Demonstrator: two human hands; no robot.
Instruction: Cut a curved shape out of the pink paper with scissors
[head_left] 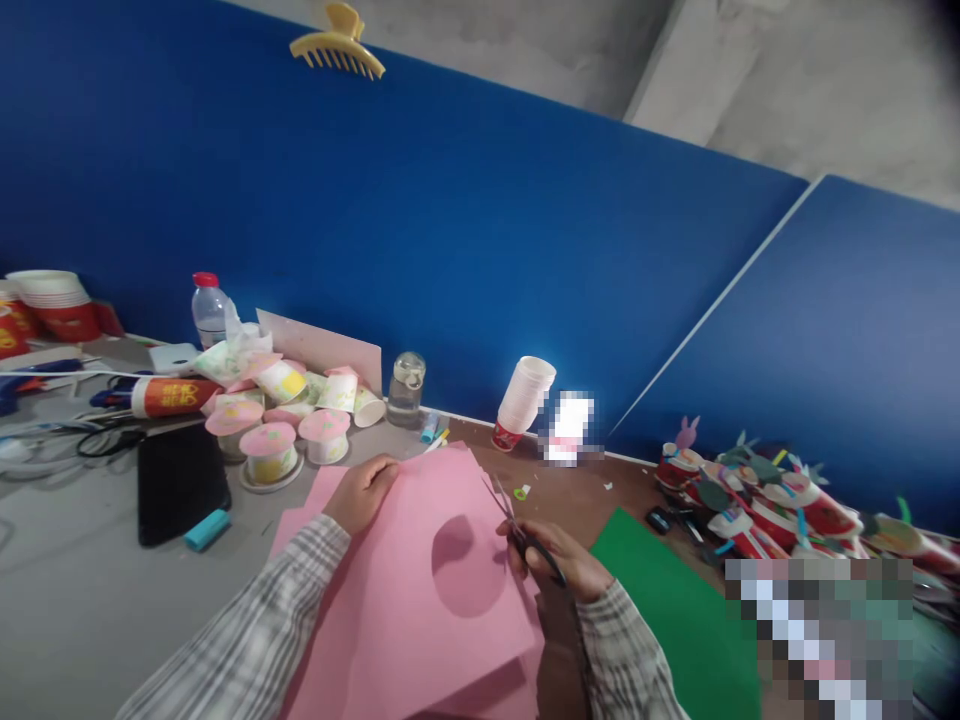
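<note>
Several pink paper sheets lie in front of me, and the top one has a rounded hole through which darker pink shows. My left hand rests at the upper left edge of the top sheet, fingers bent together on the paper. At the sheet's right edge, my right hand is closed round the black handles of a pair of scissors. The scissor blades point up and away, slightly apart, beside the paper edge. Whether they touch the paper I cannot tell.
Green paper lies at the right, near several decorated cups. Stacked cups and a glass jar stand by the blue partition. Pink-topped cups, a black tablet and a blue marker are on the left.
</note>
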